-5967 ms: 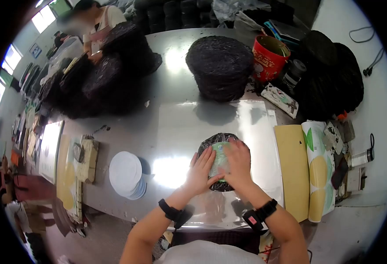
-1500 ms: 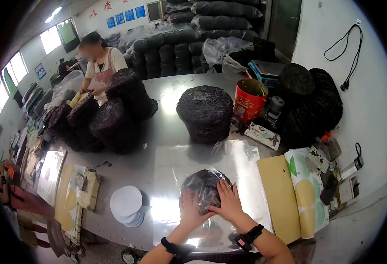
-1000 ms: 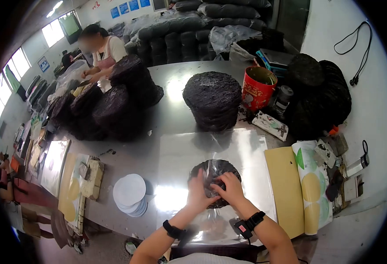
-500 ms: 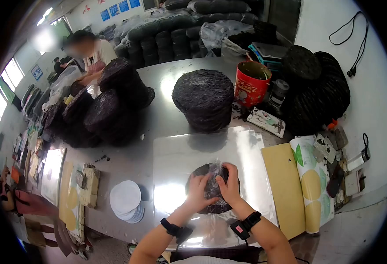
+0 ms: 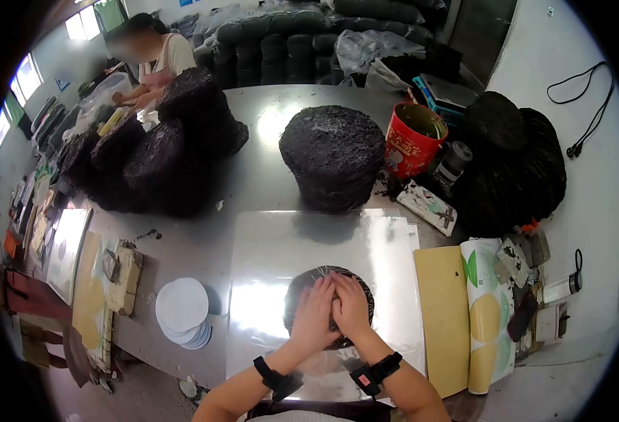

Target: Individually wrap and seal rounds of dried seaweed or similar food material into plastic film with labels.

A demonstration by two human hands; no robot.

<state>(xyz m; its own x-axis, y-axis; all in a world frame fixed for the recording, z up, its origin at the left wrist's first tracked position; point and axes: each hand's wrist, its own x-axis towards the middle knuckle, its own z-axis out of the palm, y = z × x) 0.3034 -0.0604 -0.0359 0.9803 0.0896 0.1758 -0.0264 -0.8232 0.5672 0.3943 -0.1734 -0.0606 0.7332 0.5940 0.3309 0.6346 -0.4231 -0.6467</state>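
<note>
A dark round cake [image 5: 293, 297], which looks like pressed dried seaweed under shiny clear film, lies flat in front of me on a pile of clear plastic sheets [image 5: 260, 243]. My left hand [image 5: 313, 314] rests on top of it, fingers stretched out and pointing away from me. Against it, my right hand [image 5: 351, 308] lies flat on the cake too, its fingertips meeting the left ones near the far rim. The two palms cover much of the cake's middle. Beyond the sheets stands a tall stack of similar dark cakes [image 5: 332, 158].
White paper discs [image 5: 183, 306] lie left of the sheets. More dark stacks [image 5: 155, 155] stand far left, near a person [image 5: 158, 70] at work. To the right are brown card [image 5: 439, 316], a printed roll [image 5: 484, 309], a red bucket [image 5: 411, 144] and a lidded jar [image 5: 453, 163].
My thumbs and fingers were bunched over crinkled clear film at the cake's middle. Now both hands have flattened side by side on it, and the film lies smoother. The camera view has shifted.
</note>
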